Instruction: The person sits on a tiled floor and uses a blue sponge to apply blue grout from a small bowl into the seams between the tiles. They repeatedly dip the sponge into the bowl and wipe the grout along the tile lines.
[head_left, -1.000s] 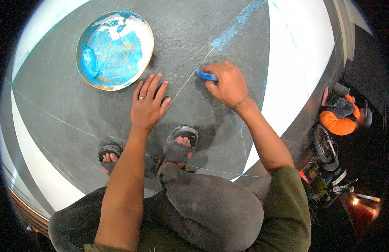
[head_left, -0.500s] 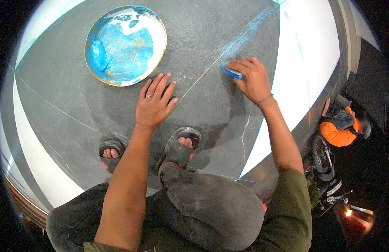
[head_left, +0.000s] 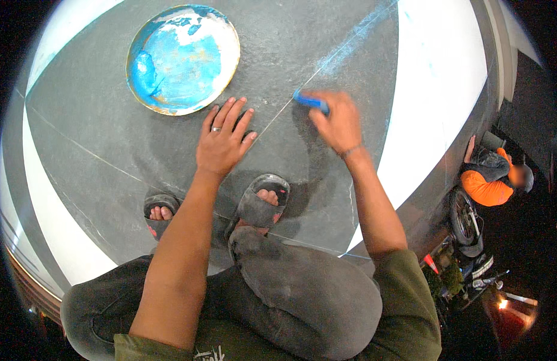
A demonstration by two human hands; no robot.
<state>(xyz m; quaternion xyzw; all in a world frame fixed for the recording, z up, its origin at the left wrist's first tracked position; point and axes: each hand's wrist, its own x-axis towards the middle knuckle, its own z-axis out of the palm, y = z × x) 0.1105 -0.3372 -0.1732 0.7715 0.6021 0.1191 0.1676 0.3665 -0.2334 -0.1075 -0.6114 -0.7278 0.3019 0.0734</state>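
At line (head_left: pixel 275 119), tool (head_left: pixel 311 101) juts up-L from R hand (head_left: pixel 338 120), fingers clamped on it, long axis approx. crosswise to line; L hand (head_left: pixel 221 146), fingers apart, nr pan (head_left: pixel 228 57).

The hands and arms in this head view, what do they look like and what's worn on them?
The left hand is ungloved and wears a silver-coloured ring. The right hand is ungloved too, with a thin dark band around its wrist. Both forearms are bare, below short olive-green sleeves.
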